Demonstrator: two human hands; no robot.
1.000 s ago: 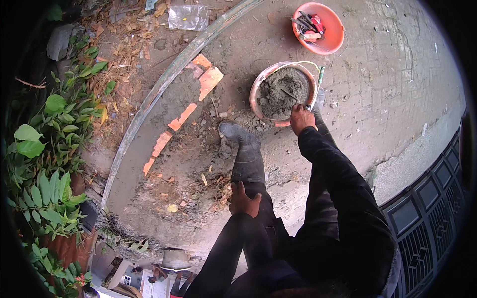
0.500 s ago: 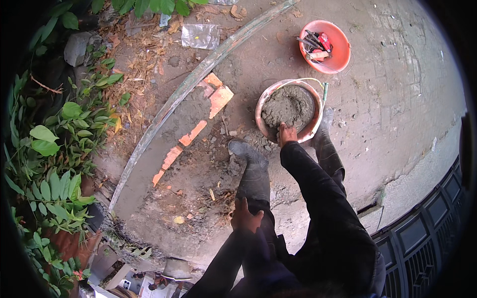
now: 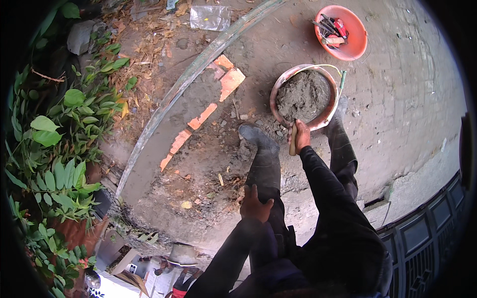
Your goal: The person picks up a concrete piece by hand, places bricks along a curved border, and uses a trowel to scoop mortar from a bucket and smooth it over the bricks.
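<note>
A bucket (image 3: pixel 275 110) stands before me, with wet grey mortar (image 3: pixel 304 95) in it and a wire handle over its far rim. At the bucket's near edge my right hand (image 3: pixel 302 135) is closed round the wooden handle of a trowel (image 3: pixel 293 139). The trowel's blade is out of sight, and I cannot tell whether it sits in the mortar. My left hand (image 3: pixel 256 206) lies on my left knee with its fingers spread, holding nothing.
A curved strip of mortar with exposed bricks (image 3: pixel 202 116) lies left of my boots, bordered by a long weathered edge strip (image 3: pixel 171 94). An orange basin (image 3: pixel 355 30) with tools sits far right. Plants (image 3: pixel 59 144) fill the left; a dark gate (image 3: pixel 422 243) stands lower right.
My right hand has drawn back from inside the bucket to its near edge, and the trowel's wooden handle now shows. The whole view has shifted slightly. My left hand stays on the knee.
</note>
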